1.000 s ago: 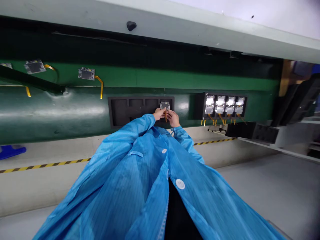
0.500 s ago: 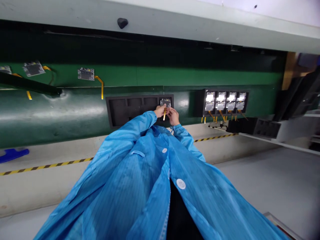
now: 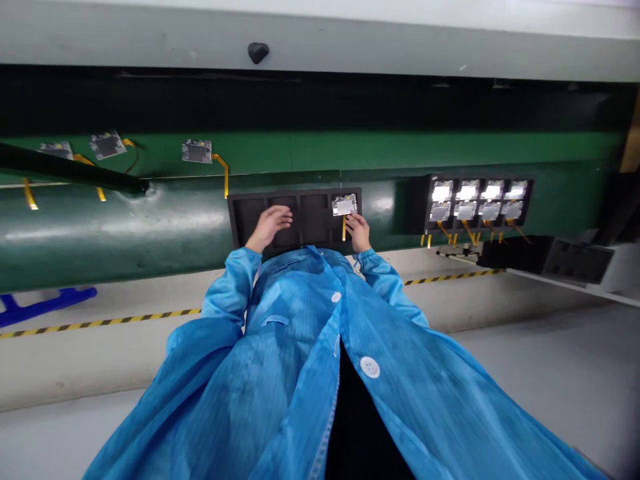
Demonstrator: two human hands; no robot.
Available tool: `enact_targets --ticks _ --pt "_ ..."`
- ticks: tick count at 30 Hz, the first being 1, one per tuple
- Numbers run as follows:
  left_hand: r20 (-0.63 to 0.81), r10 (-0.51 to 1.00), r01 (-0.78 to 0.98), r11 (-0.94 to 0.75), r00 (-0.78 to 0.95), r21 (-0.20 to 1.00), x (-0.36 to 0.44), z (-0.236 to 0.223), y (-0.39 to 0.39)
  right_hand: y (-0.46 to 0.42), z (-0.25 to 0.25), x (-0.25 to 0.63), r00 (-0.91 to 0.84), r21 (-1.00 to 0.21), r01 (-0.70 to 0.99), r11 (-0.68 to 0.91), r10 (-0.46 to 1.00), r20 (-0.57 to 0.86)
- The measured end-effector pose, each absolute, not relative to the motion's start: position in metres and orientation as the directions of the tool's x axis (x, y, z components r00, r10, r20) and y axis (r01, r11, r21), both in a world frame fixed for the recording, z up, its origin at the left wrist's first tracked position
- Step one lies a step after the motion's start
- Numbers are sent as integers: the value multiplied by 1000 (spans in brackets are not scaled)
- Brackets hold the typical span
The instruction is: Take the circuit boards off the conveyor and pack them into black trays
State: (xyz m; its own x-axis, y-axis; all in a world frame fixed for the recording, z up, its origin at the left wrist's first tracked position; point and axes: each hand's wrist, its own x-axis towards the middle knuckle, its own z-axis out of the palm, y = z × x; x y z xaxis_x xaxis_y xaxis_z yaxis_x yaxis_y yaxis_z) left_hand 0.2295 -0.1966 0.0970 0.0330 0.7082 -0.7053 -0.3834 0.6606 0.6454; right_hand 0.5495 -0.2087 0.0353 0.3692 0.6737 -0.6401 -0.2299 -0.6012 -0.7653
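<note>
A black foam tray (image 3: 310, 217) with several pockets lies on the green belt (image 3: 150, 227) in front of me. One small circuit board (image 3: 345, 205) with a yellow ribbon cable sits in its right-hand pocket. My right hand (image 3: 359, 232) rests at that board's lower right corner, fingers curled, touching the tray edge. My left hand (image 3: 270, 225) hovers over the tray's left pockets with fingers loosely spread and nothing in it. Both sleeves are blue.
A second black tray (image 3: 477, 203) filled with several shiny boards sits to the right on the belt. Loose boards (image 3: 197, 151) with yellow cables lie farther back at left. An empty black tray (image 3: 575, 257) is at far right. Yellow-black tape (image 3: 100, 323) marks the near ledge.
My left hand let go of the board and moved left across the tray. The board now lies flat in the right pocket. The view shifted slightly rightward.
</note>
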Motion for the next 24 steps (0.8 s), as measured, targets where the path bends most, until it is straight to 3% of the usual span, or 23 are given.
enact_targets --ticks 4,8,11,15,21,24 --pt "-622 626 -410 469 -471 782 149 97 -164 -203 31 543 398 -789 -168 -591 692 -603" --pt "-522 529 -255 497 -669 830 98 104 -137 -199 35 542 377 -770 -133 -624 687 -622" --pt "-418 522 -23 605 -744 796 75 112 -118 -199 43 543 371 -755 -135 -641 674 -638" --pt "-333 545 267 748 -770 607 55 121 -89 -197 48 539 367 -730 -192 -656 642 -673" --pt "-394 541 383 827 -743 412 60 128 -54 -187 47 527 363 -680 -393 -620 574 -733" --pt "-416 613 467 786 -672 404 65 129 -44 -186 44 518 416 -673 -438 -597 529 -740"
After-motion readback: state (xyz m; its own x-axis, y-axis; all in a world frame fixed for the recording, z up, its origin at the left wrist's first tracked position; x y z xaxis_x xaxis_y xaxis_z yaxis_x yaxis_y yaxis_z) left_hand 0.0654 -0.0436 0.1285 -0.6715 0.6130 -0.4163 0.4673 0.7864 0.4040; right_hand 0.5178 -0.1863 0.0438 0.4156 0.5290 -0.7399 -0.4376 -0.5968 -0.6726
